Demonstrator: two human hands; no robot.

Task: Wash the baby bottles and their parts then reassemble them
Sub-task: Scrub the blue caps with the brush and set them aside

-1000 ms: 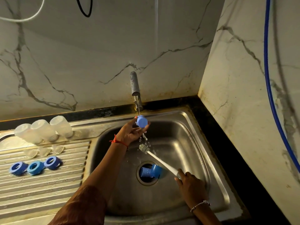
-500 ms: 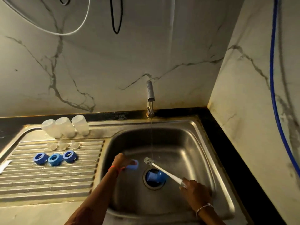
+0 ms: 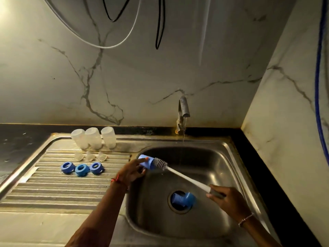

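Note:
My left hand (image 3: 131, 171) holds a blue bottle cap (image 3: 146, 163) over the left edge of the sink basin (image 3: 222, 166). My right hand (image 3: 226, 199) grips the handle of a white bottle brush (image 3: 185, 177), whose grey bristle head (image 3: 160, 164) sits at the cap's open mouth. Two more blue caps (image 3: 183, 200) lie over the drain. On the drainboard (image 3: 53, 191) stand three clear bottles (image 3: 93, 140) upside down, three clear nipples (image 3: 89, 156) in front of them, and three blue collar rings (image 3: 81, 169).
The tap (image 3: 183, 111) at the back runs a thin stream of water into the basin. A black counter edge (image 3: 263, 157) and marble walls close in the right side and back. Cables (image 3: 160, 24) hang on the wall above.
My left hand brought the blue cap down from the water stream and over to the sink's left edge. The brush head swung left and up to meet the cap's mouth.

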